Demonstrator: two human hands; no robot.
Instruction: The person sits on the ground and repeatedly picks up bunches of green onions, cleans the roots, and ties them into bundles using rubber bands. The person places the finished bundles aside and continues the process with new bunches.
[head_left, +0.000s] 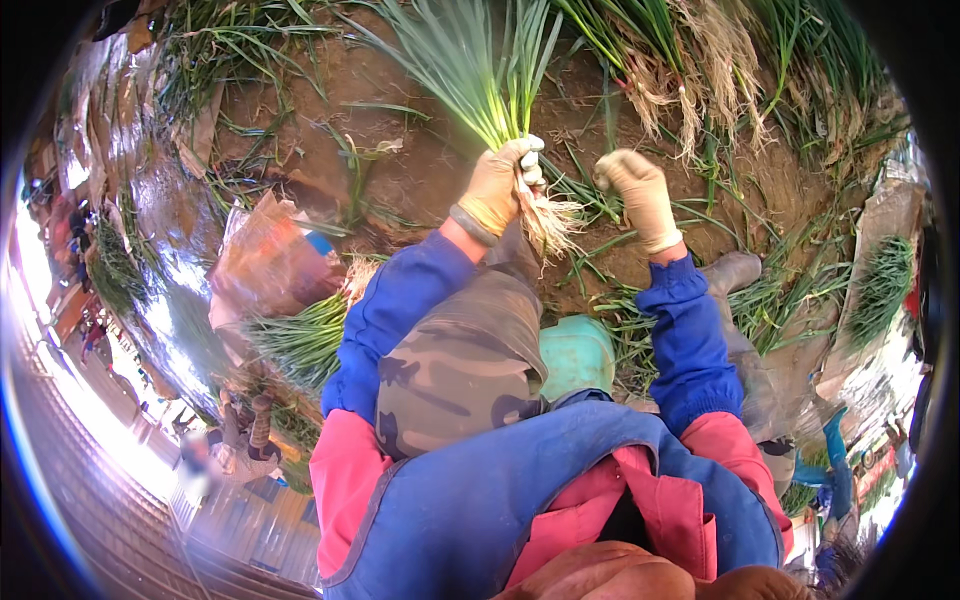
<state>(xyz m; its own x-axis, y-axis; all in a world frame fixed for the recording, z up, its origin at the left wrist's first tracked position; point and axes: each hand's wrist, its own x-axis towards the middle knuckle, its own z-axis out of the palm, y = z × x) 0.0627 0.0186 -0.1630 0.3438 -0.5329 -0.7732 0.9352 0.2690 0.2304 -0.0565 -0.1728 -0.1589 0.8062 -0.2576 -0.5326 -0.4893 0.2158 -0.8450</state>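
My left hand (502, 184), in a pale work glove, is closed round a bunch of green onions (491, 90) just above the roots. The green leaves fan out away from me, and the pale stringy roots (550, 217) hang out below the fist. To the right of the bunch, my right hand (637, 191) is raised over the soil in a matching glove. Its fingers are curled and somewhat blurred, so whether they hold anything is unclear.
More green onions with long roots (697, 67) lie at the upper right. Another bunch (304, 337) rests left of my knee, beside a plastic bag (266, 262). A turquoise plastic stool or tub (576, 356) shows between my legs. Loose leaves litter the soil; other people are at the lower edges.
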